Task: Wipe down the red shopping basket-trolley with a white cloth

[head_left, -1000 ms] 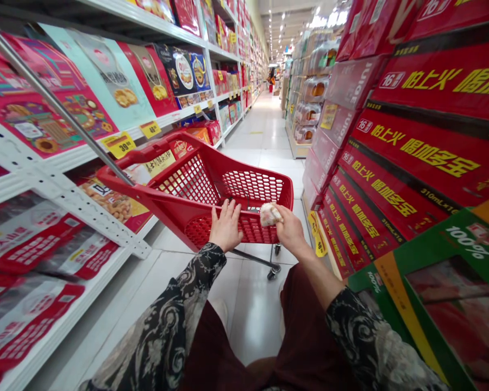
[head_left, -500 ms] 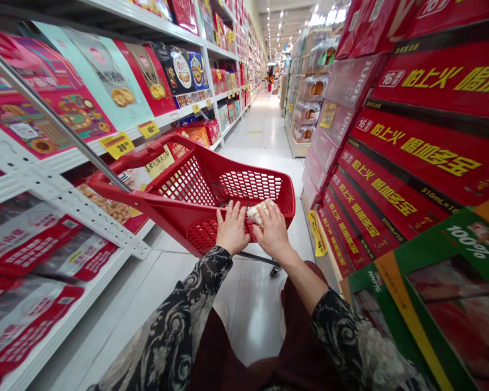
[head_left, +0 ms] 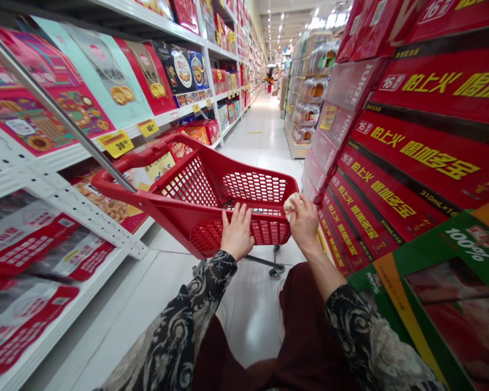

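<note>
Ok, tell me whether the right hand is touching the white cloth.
Touching: the head view shows the right hand with its fingers curled against the white cloth.

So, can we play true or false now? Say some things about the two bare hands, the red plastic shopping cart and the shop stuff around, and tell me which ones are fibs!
1. The bare right hand holds a crumpled, whitish cloth. True.
2. The bare left hand is squeezing a cloth too. False: its fingers are spread at the near rim of the red plastic shopping cart.
3. A yellow price tag marked 39 is on the left shelf's edge. True.
4. The stacked red cartons with yellow lettering stand on the left of the aisle. False: they stand on the right.
5. A green box with "100%" on it is at the lower right. True.
</note>
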Available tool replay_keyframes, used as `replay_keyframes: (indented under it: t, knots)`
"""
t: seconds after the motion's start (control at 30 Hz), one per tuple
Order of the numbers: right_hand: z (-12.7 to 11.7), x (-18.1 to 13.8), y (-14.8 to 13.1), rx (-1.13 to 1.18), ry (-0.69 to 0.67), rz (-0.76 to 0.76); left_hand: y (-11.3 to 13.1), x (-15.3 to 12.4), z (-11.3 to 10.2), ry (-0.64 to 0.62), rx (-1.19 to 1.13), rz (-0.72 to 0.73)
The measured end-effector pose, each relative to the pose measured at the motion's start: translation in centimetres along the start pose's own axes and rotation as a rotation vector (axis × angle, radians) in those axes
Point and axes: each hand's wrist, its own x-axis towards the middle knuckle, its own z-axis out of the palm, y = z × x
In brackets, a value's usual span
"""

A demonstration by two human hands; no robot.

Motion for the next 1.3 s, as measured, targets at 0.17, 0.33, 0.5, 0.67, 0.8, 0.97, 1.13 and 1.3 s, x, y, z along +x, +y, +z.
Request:
replay_keyframes:
  t: [0.17, 0.33, 0.5, 0.67, 0.8, 0.97, 1.13, 1.3]
  knots:
    - [1.6, -1.5, -4.6, -0.002, -0.138, -0.093, 0.1, 0.0, -0.1, -0.007, 0.015, 0.016]
    - [1.9, -1.8, -6.4, 0.003, -0.244, -0.151, -0.2, 0.0, -0.3, -0.008, 0.017, 0.026]
    - [0.3, -1.5, -1.7, -0.051, -0.191, -0.034, -1.1, 0.1, -0.3, 0.017, 0.030, -0.068]
    - [0.8, -2.1, -0.9, 0.009, -0.104, -0.015, -1.3, 0.0, 0.0, 0.025, 0.057, -0.083]
    - [2.4, -2.5, -4.9, 0.081, -0.154, -0.108, -0.6, 0.0, 0.0, 0.034, -0.013, -0.045]
    - [2.3, -1.8, -6.9, 0.217, -0.292, -0.050, 0.6, 1.3, -0.7, 0.145, -0.154, 0.021]
    - [1.5, -1.8, -5.0, 0.515, -0.227, 0.086, 2.6, 3.2, -1.4, -0.010, -0.210, 0.079]
    - [1.8, -2.2, -3.9, 0.475, -0.038, 0.081, 4.6, 3.7, -1.6, -0.003, -0.150, 0.031]
